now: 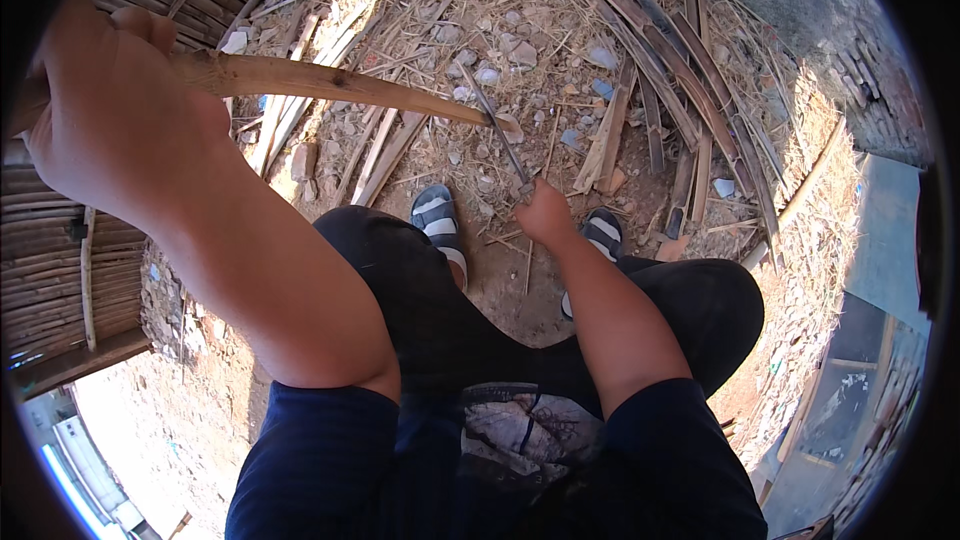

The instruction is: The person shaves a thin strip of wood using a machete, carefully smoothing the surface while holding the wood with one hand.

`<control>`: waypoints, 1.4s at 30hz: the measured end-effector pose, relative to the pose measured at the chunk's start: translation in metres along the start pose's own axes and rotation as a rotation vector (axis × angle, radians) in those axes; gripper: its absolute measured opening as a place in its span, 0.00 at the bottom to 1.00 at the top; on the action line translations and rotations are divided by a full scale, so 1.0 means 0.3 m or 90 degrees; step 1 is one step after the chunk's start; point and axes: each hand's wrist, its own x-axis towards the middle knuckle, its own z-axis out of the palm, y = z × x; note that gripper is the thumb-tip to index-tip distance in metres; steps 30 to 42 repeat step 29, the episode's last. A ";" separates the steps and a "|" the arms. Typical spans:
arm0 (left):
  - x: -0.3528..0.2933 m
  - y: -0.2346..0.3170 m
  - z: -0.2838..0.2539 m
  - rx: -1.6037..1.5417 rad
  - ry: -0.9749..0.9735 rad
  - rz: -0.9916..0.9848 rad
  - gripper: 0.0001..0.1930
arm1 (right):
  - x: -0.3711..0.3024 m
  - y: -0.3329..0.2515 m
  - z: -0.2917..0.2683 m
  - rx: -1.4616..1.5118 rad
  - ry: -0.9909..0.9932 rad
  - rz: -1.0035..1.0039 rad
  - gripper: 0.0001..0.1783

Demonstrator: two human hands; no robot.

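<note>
My left hand [135,125] is raised at the upper left, its fingers wrapped round a long split bamboo strip [330,83]. The strip reaches across to the right and tapers toward its far end. Lower and near the middle, my right hand [546,213] is closed round the handle of a long, narrow knife [497,127]. Its dark blade points up and to the left. In the picture, the strip's tip meets the blade; whether they touch, I cannot tell. Most of the knife's handle is hidden in my fist.
Split bamboo pieces [690,90] lie piled at the upper right, with more strips [290,120] at the upper left. Stones, straw and shavings litter the dirt ground [510,285]. A bamboo wall [60,250] stands at left. My sandalled feet [436,217] are close below the blade.
</note>
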 end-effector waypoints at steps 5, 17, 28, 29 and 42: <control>-0.007 -0.021 0.015 -0.029 -0.004 -0.026 0.10 | 0.002 -0.109 -0.175 0.303 -0.149 0.162 0.29; 0.008 -0.049 -0.009 -0.052 -0.018 0.013 0.09 | -0.040 -0.095 -0.063 -0.023 -0.012 0.054 0.28; -0.017 -0.022 0.013 -0.017 0.009 -0.046 0.13 | -0.004 -0.114 -0.157 0.454 -0.196 0.230 0.18; -0.024 -0.021 0.023 -0.025 0.009 -0.052 0.13 | -0.009 -0.102 -0.174 0.453 -0.186 0.233 0.18; -0.024 -0.021 0.023 -0.025 0.009 -0.052 0.13 | -0.009 -0.102 -0.174 0.453 -0.186 0.233 0.18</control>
